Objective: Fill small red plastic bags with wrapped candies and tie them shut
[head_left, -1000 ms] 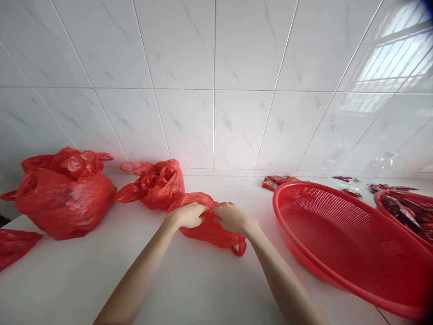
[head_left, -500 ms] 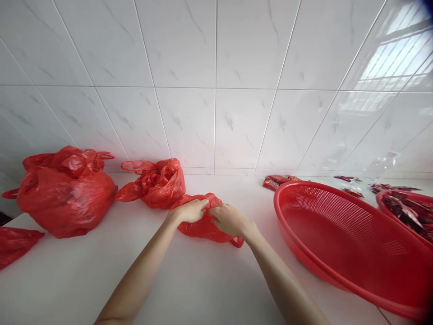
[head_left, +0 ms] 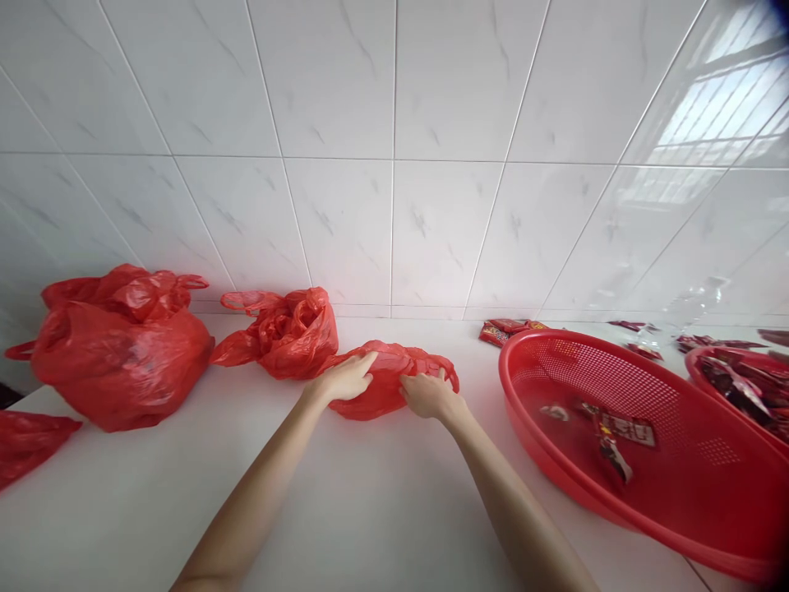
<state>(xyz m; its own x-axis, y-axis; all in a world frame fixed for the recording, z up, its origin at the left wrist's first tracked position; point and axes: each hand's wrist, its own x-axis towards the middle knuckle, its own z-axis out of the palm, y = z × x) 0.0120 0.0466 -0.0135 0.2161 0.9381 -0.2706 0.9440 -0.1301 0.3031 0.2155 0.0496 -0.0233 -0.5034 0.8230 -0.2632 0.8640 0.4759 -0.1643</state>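
Note:
A thin red plastic bag lies on the white counter with both of my hands at it. My left hand grips its left side, index finger and thumb apart from the other curled fingers. At the right side, my right hand has its fingers curled into the film near a handle loop. A crumpled red plastic bag touches the left end of the one in my hands. What the held bag contains, if anything, cannot be made out.
On the right stands a large red plastic basket with a few snack packets inside. A second basket holds many packets. More packets lie by the wall. At left are a full red bag and another bag.
The held bag is spread wider, its right end shifted right and up. My right hand has moved slightly right, away from my left. Snack packets have appeared in the large basket.

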